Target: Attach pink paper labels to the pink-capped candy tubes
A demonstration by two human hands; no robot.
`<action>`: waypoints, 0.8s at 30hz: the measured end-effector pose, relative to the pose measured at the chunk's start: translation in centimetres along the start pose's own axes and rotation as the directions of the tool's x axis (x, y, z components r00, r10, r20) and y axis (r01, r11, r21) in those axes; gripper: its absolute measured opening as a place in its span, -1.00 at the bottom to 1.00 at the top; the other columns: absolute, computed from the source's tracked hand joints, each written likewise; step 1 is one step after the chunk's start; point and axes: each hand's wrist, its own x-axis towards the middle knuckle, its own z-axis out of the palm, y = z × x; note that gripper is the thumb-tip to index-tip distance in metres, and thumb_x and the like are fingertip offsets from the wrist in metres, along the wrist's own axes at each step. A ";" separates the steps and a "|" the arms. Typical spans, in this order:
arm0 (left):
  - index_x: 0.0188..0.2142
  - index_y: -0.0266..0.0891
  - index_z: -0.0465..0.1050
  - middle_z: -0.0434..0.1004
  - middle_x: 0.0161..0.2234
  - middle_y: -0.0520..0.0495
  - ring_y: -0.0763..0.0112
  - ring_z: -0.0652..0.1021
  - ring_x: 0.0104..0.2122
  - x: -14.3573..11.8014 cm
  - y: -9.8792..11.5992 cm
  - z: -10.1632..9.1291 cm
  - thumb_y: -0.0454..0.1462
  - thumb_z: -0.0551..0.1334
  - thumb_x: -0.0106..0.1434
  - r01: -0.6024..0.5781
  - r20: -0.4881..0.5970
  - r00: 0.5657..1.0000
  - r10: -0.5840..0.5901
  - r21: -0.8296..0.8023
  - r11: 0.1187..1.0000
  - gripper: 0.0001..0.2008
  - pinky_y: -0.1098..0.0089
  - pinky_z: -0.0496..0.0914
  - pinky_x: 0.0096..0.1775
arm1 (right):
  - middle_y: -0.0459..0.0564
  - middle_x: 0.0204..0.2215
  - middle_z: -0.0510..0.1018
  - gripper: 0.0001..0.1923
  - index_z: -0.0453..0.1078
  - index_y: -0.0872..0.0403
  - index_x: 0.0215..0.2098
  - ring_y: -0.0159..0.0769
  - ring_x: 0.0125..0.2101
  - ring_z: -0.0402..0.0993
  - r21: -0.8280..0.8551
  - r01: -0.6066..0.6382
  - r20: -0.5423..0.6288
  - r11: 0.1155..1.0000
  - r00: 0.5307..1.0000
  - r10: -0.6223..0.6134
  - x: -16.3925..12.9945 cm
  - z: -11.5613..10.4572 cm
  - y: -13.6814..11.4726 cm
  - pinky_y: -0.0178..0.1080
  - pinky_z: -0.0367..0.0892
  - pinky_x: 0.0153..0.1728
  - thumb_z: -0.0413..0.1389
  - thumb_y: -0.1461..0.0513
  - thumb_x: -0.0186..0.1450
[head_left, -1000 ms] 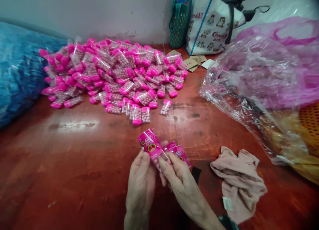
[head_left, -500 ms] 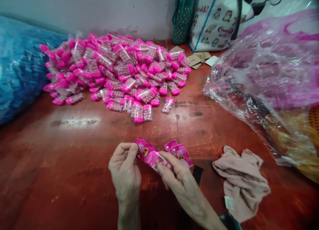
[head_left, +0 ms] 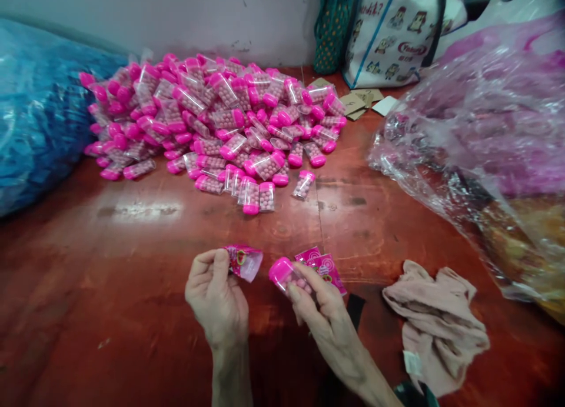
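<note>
While the pink-capped candy tube [head_left: 286, 276] sits pinched in the right hand [head_left: 324, 319] at lower centre, the left hand [head_left: 217, 298] pinches a pink wrapper sleeve [head_left: 244, 260] just left of it; tube pile [head_left: 216, 122] upper centre on the desk [head_left: 132, 289].

This looks like a small packing workshop: a big heap of pink-capped candy bottles [head_left: 216, 119] lies on a red wooden worktop [head_left: 110, 266], with large plastic bags [head_left: 477, 124] beside.

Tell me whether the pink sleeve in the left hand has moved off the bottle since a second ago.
Yes. The pink sleeve has slid leftward off the bottle, away from the beige cloth.
</note>
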 end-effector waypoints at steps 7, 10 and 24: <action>-0.45 -0.29 0.41 0.46 -0.55 0.07 0.57 0.43 -0.59 -0.9 0.0 -0.3 -0.34 0.32 -0.01 0.205 0.211 0.954 -0.213 0.059 0.977 -0.88 0.58 0.31 -0.55 | -0.11 -0.44 0.42 -0.75 0.33 0.07 -0.14 -0.42 -0.44 0.32 0.163 0.011 -0.130 0.987 0.991 0.010 0.6 0.2 0.9 -0.38 0.24 -0.41 -0.04 0.13 0.31; -0.40 -0.27 0.42 0.48 -0.54 0.06 0.54 0.45 -0.57 -1.5 0.2 -0.4 -0.33 0.31 0.01 0.253 0.307 0.912 -0.273 0.105 0.962 -0.87 0.54 0.35 -0.51 | -0.11 -0.45 0.42 -0.82 0.35 0.10 -0.22 -0.42 -0.46 0.31 0.052 -0.007 -0.131 0.999 0.991 0.014 0.6 0.1 1.1 -0.38 0.24 -0.43 0.05 0.18 0.25; -0.47 -0.29 0.41 0.49 -0.60 0.08 0.57 0.44 -0.58 -1.4 2.0 -2.2 -0.36 0.36 -0.06 0.199 0.522 0.773 -0.362 0.343 0.918 -0.85 0.58 0.31 -0.49 | -0.17 -0.52 0.45 -0.71 0.16 0.01 -0.18 -0.41 -0.55 0.43 0.471 0.050 -0.171 0.881 0.985 0.035 -1.1 -3.3 -0.5 -0.35 0.35 -0.54 0.15 0.23 0.18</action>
